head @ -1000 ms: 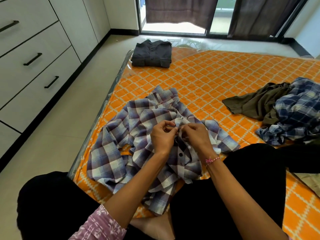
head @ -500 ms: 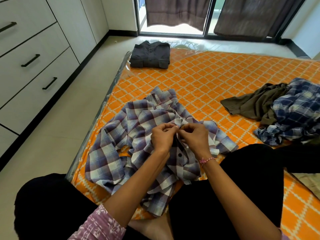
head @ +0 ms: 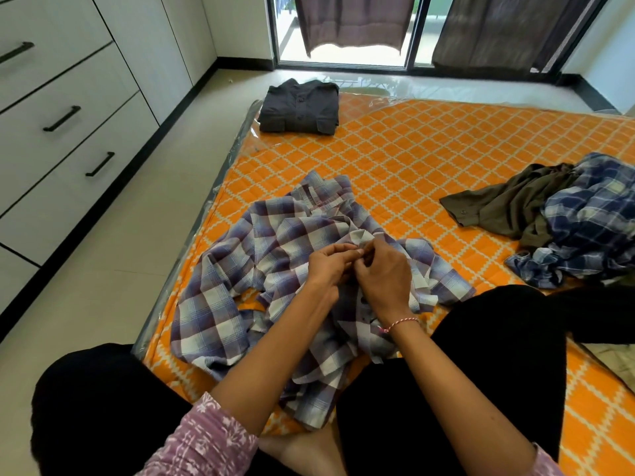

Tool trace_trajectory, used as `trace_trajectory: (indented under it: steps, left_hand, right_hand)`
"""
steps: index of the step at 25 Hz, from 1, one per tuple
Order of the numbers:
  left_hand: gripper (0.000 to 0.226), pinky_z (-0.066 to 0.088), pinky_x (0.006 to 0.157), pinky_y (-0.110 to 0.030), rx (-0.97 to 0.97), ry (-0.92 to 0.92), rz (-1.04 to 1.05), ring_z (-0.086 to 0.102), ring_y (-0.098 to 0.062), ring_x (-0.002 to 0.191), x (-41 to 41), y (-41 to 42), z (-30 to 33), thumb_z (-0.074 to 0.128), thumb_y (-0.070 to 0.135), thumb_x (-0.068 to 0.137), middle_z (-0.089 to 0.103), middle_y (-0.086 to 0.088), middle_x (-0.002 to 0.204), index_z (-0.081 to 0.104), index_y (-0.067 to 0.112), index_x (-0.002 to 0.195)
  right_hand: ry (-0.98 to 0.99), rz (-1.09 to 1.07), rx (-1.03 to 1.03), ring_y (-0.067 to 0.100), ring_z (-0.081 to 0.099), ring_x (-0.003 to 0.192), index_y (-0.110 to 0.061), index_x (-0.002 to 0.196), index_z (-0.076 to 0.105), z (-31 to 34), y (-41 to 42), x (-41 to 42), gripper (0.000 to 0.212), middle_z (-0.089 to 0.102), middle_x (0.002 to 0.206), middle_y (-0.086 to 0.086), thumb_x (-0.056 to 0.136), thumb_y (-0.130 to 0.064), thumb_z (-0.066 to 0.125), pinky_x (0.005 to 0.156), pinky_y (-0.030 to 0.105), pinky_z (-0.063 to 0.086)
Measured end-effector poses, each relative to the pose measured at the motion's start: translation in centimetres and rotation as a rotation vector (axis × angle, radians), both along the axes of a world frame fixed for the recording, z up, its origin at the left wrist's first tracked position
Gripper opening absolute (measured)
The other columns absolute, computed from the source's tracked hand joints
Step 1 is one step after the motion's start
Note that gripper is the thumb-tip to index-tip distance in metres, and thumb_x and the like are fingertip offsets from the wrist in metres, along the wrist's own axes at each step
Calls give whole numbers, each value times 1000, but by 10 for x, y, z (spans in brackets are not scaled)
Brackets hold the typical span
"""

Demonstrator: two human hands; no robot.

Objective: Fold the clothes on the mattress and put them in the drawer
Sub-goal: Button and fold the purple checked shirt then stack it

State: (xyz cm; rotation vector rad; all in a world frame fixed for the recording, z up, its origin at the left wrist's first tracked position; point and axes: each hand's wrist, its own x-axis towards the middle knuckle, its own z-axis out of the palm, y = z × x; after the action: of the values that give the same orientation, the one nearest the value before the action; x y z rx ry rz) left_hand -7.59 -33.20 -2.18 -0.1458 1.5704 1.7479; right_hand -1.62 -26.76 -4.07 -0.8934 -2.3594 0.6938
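Observation:
A purple and white plaid shirt (head: 240,269) lies rumpled on the orange quilted mattress (head: 412,159) in front of my knees. My left hand (head: 326,269) and my right hand (head: 383,276) meet over its front, and both pinch the shirt's button strip near the collar. A dark grey shirt (head: 299,108) lies folded at the mattress's far left corner. An olive shirt (head: 508,204) and a blue plaid shirt (head: 594,214) lie in a heap at the right.
White drawers with black handles (head: 62,118) line the left wall, all closed. A strip of pale tiled floor (head: 113,255) runs between them and the mattress. Dark curtains (head: 354,22) hang over a glass door at the back. My black-trousered legs (head: 481,372) flank the shirt.
The hands stay together on the shirt's front, with small finger movements. The head camera shifted slightly, nothing else moved.

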Motion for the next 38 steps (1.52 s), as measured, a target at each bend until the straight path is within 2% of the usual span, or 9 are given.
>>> trace_trajectory:
  steps: [7,13,18,20,23,25,30,34,38]
  left_hand:
    - [14,55,54,-18,44,17,66,64,-14,69,2,0,-11,63,-4,85,65,-6,78,61,9,79]
    - [13,58,67,-26,-216,449,-218,67,-20,81,-17,0,-9,59,10,91,68,-8,85,67,11,80]
    - [21,56,69,-32,-263,630,-203,66,-19,71,-25,4,-9,60,11,88,67,-8,71,68,11,69]
    - [25,50,62,-30,-178,607,-195,57,-15,62,-26,3,-12,55,5,89,60,-8,65,63,9,65]
    - [28,40,57,-25,-17,552,-224,46,-14,58,-32,0,-18,48,0,93,52,-8,64,56,8,68]
    - [22,44,57,-25,-7,560,-260,50,-11,58,-36,0,-17,51,2,93,54,-5,67,57,10,73]
    - [4,52,53,-23,-172,631,-392,60,-6,65,-46,6,-1,58,11,90,63,-5,81,59,14,88]
    - [29,53,54,-20,-167,336,-417,60,-15,71,-43,3,-20,41,30,101,62,-6,81,60,8,105]
    - [15,49,50,-15,-198,430,-396,56,-11,62,-26,8,-47,53,10,95,60,-4,75,60,5,107]
  right_hand:
    - [-73,33,-137,25,62,72,-6,78,66,1,13,-1,10,68,77,10,80,-15,63,62,35,50]
    - [-57,78,31,28,59,72,-4,84,61,4,9,-4,9,66,80,14,88,-11,57,62,40,49]
    - [-64,68,9,27,58,71,-5,82,62,6,11,-10,10,64,80,12,87,-12,57,60,37,45]
    - [5,83,-297,21,58,67,-5,77,63,13,17,-14,10,62,72,8,85,-7,58,62,35,49]
    - [127,111,-1063,11,58,51,-6,69,59,31,32,-18,22,60,54,2,90,0,55,51,19,51]
    - [86,132,-1220,7,56,50,-7,73,60,37,38,-19,20,58,55,0,92,-3,53,51,15,48]
    - [107,145,-1172,10,50,50,-7,74,57,51,54,-40,21,52,61,3,94,-5,50,44,17,41]
    - [126,73,-1115,9,48,53,-11,73,54,49,76,-58,24,50,64,2,96,-9,49,41,17,36]
    - [70,33,-951,16,52,58,-8,70,55,19,76,-51,22,54,67,8,92,-8,57,43,20,40]
